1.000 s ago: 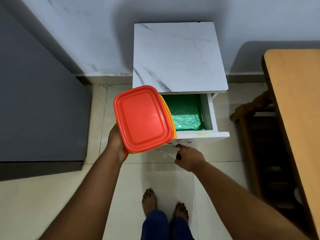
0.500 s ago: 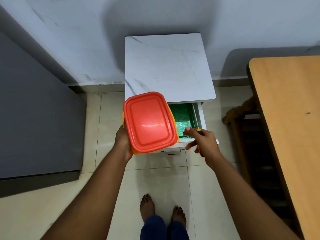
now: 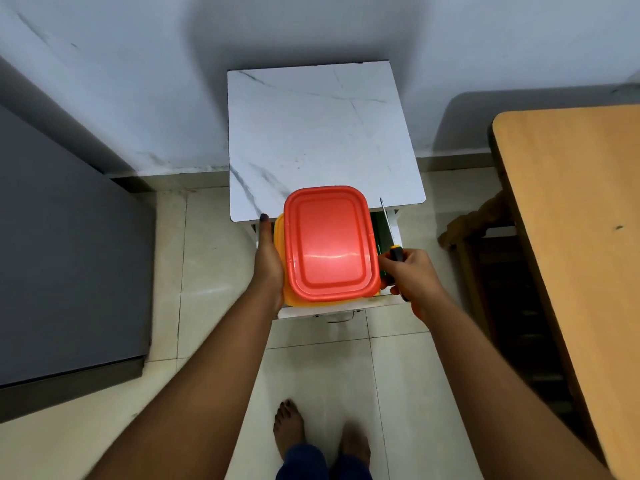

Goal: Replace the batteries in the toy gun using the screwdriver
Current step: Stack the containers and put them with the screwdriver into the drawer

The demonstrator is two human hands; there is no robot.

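Note:
My left hand (image 3: 267,258) holds an orange-lidded plastic box (image 3: 329,242) by its left side, above the open drawer (image 3: 393,220) of a white marble-topped cabinet (image 3: 318,133). A yellow box shows under the lid's left and lower edges. My right hand (image 3: 410,275) grips a screwdriver (image 3: 389,233) by its black and yellow handle, with the metal shaft pointing away from me over the drawer's right side. The box hides most of the drawer. No toy gun or batteries are in sight.
A wooden table (image 3: 581,237) stands at the right with a wooden chair (image 3: 485,230) tucked under it. A grey unit (image 3: 62,254) fills the left side. My bare feet (image 3: 318,434) stand on pale floor tiles below the cabinet.
The box has moved right and now covers the open drawer. My right hand rose from below the drawer front and now holds the screwdriver beside the box.

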